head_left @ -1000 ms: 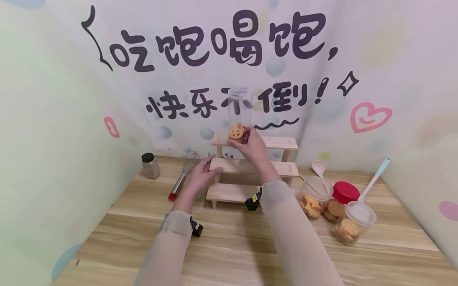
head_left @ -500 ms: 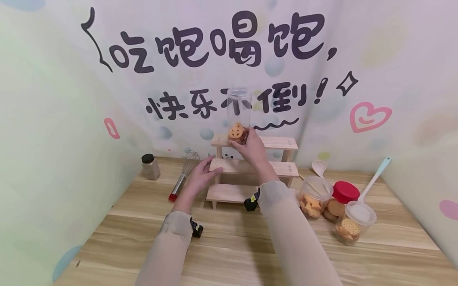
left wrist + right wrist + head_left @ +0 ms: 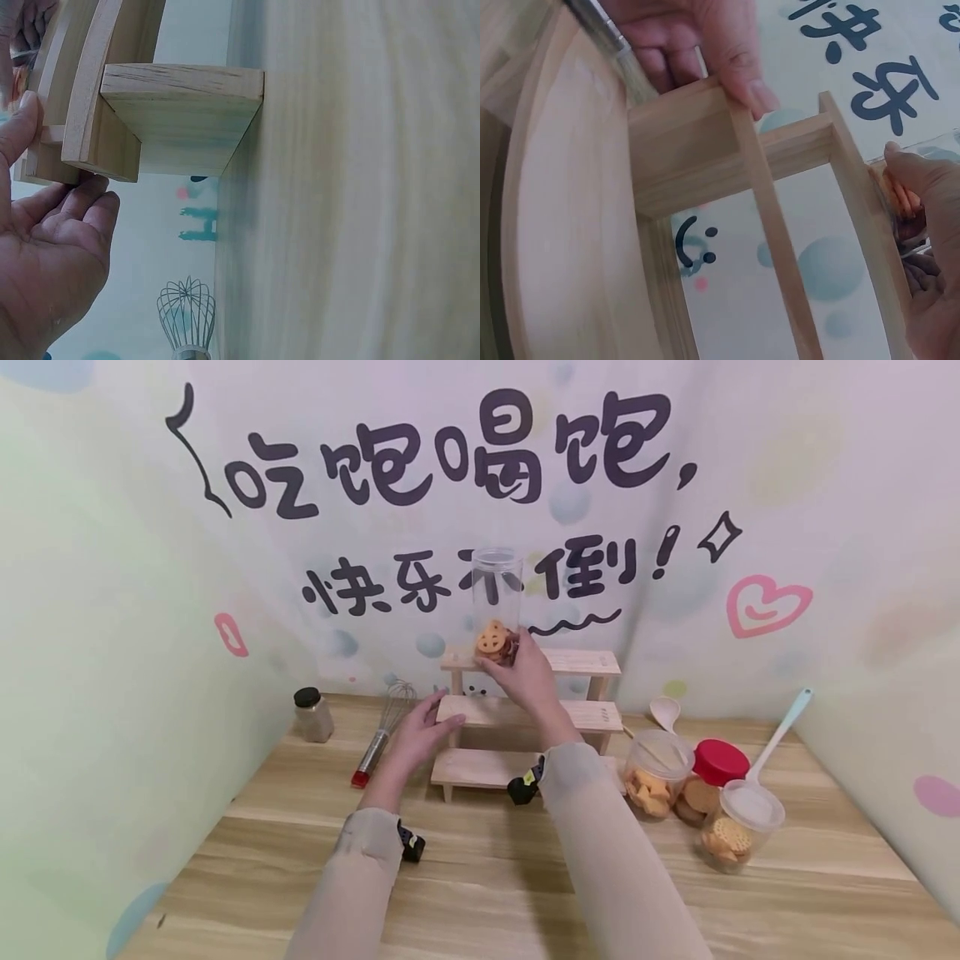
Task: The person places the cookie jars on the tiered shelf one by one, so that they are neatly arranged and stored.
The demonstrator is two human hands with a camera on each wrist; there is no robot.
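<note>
A wooden three-tier shelf [image 3: 487,710] stands on the table. At its left end, my left hand [image 3: 423,731] grips the middle tier, with the thumb on top and the fingers below in the left wrist view. My right hand [image 3: 531,677] holds a tall clear jar [image 3: 497,593] by its lower part. This jar is upright at the left of the top tier, with round cookies [image 3: 492,641] in its bottom and no lid visible on its rim. In the right wrist view, the fingers are around the jar, which is mostly cut off there.
Several things surround the shelf. A whisk [image 3: 382,735] and a black-capped jar [image 3: 313,714] lie to the left. On the right are a star-cookie jar [image 3: 651,777], a red-lidded jar [image 3: 720,762], another cookie jar [image 3: 738,827], a pale spoon [image 3: 665,712] and a blue-handled utensil [image 3: 782,735].
The head view has shifted slightly. Both hands keep the same hold, and the jar stays at the left of the top tier.
</note>
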